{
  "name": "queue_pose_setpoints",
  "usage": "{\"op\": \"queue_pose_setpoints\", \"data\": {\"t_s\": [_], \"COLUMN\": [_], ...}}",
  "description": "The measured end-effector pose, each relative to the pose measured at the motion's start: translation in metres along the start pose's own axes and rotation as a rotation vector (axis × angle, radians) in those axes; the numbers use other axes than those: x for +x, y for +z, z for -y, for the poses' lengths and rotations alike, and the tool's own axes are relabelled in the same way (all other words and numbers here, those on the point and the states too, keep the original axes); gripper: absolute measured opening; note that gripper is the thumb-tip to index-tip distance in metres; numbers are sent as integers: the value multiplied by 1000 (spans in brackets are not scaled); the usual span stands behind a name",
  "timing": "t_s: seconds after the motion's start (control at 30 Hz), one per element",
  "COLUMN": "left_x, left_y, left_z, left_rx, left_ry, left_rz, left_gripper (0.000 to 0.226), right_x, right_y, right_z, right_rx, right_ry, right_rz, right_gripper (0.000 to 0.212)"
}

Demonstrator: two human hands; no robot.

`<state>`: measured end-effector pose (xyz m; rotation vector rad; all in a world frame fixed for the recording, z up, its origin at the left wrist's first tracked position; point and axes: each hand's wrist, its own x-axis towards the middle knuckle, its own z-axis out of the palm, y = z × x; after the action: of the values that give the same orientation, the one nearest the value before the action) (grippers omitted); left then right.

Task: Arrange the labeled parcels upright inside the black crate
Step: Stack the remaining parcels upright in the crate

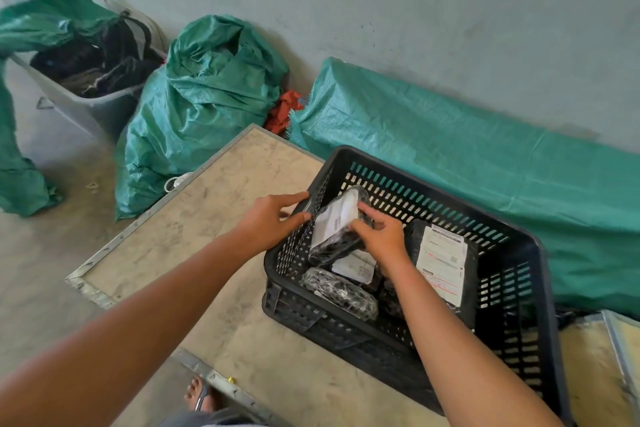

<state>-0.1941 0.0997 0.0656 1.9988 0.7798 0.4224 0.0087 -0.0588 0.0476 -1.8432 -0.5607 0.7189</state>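
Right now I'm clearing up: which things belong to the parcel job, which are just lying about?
Job: black slotted plastic crate; black-wrapped white-labelled parcel in right hand; upright black labelled parcel; left hand.
Lying about: crumpled green woven sack; grey plastic bin; red cloth.

Grey wall [450, 10], concrete floor [52, 253], green sacks [207, 97]

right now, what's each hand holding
left hand: pinches the black crate at its rim
right hand: grips a labeled parcel, tilted inside the crate
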Motion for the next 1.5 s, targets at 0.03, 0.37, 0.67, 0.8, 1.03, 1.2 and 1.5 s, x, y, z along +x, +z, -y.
{"op": "queue_pose_setpoints", "data": {"t_s": [0.03, 0.37, 0.67, 0.8, 1.03, 1.2, 1.5], "left_x": [2, 27, 45, 58, 70, 80, 97], "left_y": [-1, 16, 29, 47, 87, 119, 146], "left_z": [-4, -88, -111, -90, -50, -40, -4], "left_rx": [61, -48, -370, -434, -381, -173, 157], "left_ry": [72, 230, 276, 182, -55, -47, -88], "left_rz": [-50, 173, 435, 348, 246, 243, 601], "left_gripper": [41, 29, 20, 23, 21, 31, 92], "right_x": [-4, -42, -39, -28, -16, 8, 31], "right_y": [-12, -109, -141, -133, -76, -60, -38], "right_z": [7, 67, 89, 72, 6, -14, -46], "right_rx": [17, 55, 234, 146, -187, -369, -607], "right_ry": [-11, -166, -192, -264, -109, 49, 252], "right_rz": [-1, 171, 135, -38, 80, 79, 132], "right_gripper": [55, 45, 42, 51, 104, 111, 117]}}
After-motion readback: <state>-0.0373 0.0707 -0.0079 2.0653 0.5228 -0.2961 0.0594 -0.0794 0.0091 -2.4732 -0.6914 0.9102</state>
